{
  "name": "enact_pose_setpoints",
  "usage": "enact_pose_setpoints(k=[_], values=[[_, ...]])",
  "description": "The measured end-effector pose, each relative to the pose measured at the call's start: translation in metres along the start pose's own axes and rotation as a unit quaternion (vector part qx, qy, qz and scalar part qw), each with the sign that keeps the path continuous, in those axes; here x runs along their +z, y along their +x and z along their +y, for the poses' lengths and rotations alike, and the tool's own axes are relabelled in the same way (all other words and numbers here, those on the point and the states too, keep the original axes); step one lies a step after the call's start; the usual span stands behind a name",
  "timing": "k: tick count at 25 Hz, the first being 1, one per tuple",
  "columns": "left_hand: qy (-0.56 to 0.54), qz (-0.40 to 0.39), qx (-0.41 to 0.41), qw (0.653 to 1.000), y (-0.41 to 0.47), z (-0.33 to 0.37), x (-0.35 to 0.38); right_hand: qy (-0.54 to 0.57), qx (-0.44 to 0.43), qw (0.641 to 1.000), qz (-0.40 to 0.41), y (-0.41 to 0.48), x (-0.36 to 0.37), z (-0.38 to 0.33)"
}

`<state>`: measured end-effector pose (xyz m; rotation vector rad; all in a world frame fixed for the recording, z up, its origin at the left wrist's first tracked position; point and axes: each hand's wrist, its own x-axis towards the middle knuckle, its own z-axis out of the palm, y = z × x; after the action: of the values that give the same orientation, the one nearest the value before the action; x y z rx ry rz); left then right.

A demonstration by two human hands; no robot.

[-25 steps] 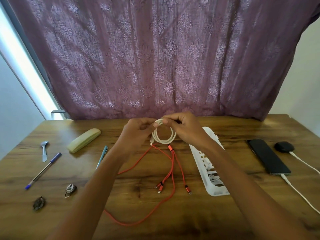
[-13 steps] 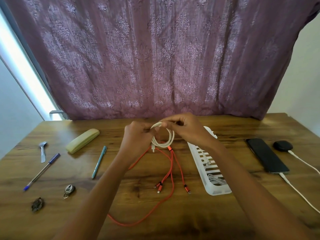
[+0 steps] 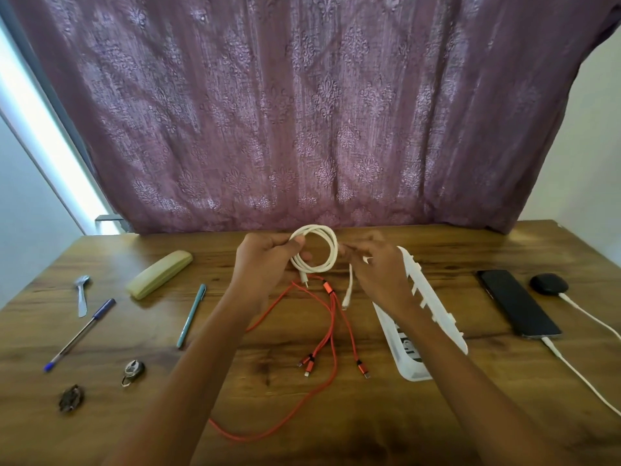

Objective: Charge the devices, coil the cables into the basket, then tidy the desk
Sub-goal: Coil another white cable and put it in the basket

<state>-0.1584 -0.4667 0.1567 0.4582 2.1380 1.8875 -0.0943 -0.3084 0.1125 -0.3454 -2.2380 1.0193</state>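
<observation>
1. Two cables are left to be dealt with on the desk (image 3: 487,243). The coiling step is judged to be in hand, since the phone (image 3: 517,302) and the dark case (image 3: 549,284) beside it are each seen joined to charging leads (image 3: 571,366).
2. The white cable (image 3: 316,250) is held above the desk, wound into a small ring, just beyond the red cable (image 3: 328,288). Its left side is pinched between the thumb and curled fingers of the left hand (image 3: 268,260).
3. A short loose tail is seen hanging from the ring's right side, with its plug end not wound in.
4. The right hand (image 3: 376,274) is blurred and is placed just beside that tail. Whether the tail is pinched by it or merely approached cannot be told.
5. For the next move, the tail is judged to need wrapping round the ring or tucking through it, so that the coil is kept from springing open. The ring can then be carried right and laid in the basket (image 3: 416,368), which lies under the right forearm.
6. The red cable is sprawled uncoiled on the desk and is expected to be taken up afterwards.
</observation>
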Motion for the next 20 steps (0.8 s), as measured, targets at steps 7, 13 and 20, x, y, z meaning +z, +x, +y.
enact_pose_setpoints(k=[7, 13, 20], values=[[0.107, 0.072, 0.069, 0.989, -0.003, -0.005, 0.005, 0.359, 0.256, 0.891, -0.106, -0.007, 0.006, -0.029], [0.188, 0.081, 0.133, 0.970, -0.009, -0.009, 0.011, 0.383, 0.232, 0.879, -0.163, -0.011, -0.010, -0.042], [0.252, 0.049, 0.148, 0.955, -0.007, -0.011, 0.018, 0.299, 0.237, 0.916, -0.124, -0.014, -0.007, -0.034]])
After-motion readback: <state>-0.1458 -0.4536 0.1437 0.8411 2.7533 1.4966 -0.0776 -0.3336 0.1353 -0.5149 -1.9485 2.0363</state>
